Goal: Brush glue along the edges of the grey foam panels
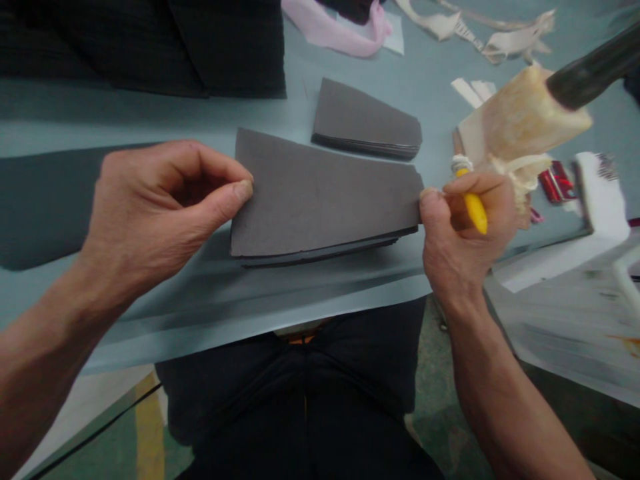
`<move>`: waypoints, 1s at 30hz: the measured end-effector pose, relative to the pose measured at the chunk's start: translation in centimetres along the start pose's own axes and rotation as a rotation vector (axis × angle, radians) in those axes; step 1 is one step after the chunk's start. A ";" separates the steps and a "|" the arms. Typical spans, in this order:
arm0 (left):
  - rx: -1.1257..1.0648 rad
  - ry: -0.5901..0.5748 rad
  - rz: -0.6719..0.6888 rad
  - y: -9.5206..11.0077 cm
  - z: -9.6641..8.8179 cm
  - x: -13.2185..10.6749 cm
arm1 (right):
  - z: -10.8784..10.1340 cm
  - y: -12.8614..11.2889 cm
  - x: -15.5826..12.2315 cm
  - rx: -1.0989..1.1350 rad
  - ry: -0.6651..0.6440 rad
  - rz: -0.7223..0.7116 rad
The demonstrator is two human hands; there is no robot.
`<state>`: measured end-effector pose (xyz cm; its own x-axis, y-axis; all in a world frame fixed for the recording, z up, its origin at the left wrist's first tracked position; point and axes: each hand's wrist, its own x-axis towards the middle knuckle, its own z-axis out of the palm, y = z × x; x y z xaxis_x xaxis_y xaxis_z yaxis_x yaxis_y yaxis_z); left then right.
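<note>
On the bench (295,110), steadying the gray tapered panel (325,200) well is probably calling for light, even pressure at both ends; the left hand (155,193)'s grip is pinching its broad end while the right hand (457,250)'s is pinching its narrow one. The panel is looking matte and smooth, layered edges showing beneath, and is sitting just in front of the short gray stack (367,120). The right hand is also carrying a yellow-handled tool (473,208).

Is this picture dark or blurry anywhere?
Head view: soft light, slightly blurred overall; the black stack loses most detail in darkness; a soft shadow falls on the table just below the gray sheets; the cloth strips look smeared.
</note>
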<state>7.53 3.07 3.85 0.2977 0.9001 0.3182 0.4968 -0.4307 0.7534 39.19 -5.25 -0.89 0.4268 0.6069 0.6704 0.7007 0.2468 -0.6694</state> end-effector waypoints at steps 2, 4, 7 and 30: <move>0.003 -0.001 0.004 0.0 0.0 0.0 | 0.0 0.1 -0.1 -0.018 0.002 0.000; 0.010 -0.004 0.010 0.1 0.1 -0.1 | -0.1 0.3 -0.2 -0.042 -0.002 0.003; 0.016 -0.007 0.022 0.1 0.0 -0.1 | -0.1 0.4 -0.3 -0.051 -0.013 0.010; -0.080 0.009 -0.019 -0.4 0.7 0.1 | -0.3 1.0 -1.1 0.069 -0.046 0.305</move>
<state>7.96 3.24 3.17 0.2815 0.9088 0.3080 0.4357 -0.4071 0.8028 39.61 -5.84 -2.22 0.5841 0.6940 0.4210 0.5028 0.0979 -0.8589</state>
